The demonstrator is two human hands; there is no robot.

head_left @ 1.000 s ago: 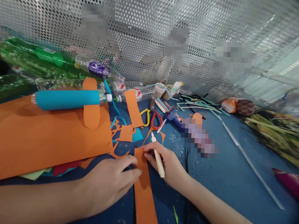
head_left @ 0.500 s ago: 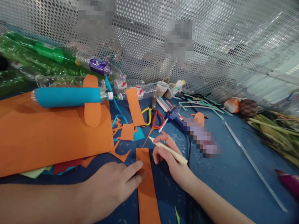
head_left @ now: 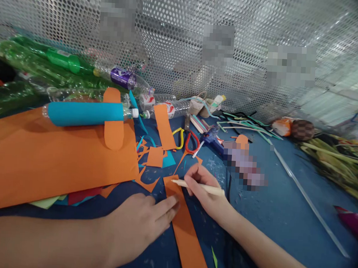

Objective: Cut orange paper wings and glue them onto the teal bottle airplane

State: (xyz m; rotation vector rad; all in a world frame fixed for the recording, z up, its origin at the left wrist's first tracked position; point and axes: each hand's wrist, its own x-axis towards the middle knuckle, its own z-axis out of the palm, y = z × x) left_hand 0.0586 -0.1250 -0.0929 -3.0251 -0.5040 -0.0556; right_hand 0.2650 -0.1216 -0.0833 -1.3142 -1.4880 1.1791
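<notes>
Nearest, a green scrap is lying just right of the orange strip, which is running from the near edge of the view up between the hands on the blue table. The left hand is resting its loosely bent fingers on the strip, gripping nothing; too light a pressure could let the paper swivel, since its long near part is lying unheld. The right hand is gripping a pale pen, whose tip is pointing left over the strip's far end; whether it is touching, I cannot tell. A long stroke could be running off the edge there, or the left fingers, lying just nearer, could be smudging wet ink. Beyond, offcuts are crowding that end, so a push could be sliding the strip onto them and tilting it. Farther left, a blue-wrapped bottle is lying on the orange sheet; its roundness could be setting it rolling if the sheet gets tugged.
</notes>
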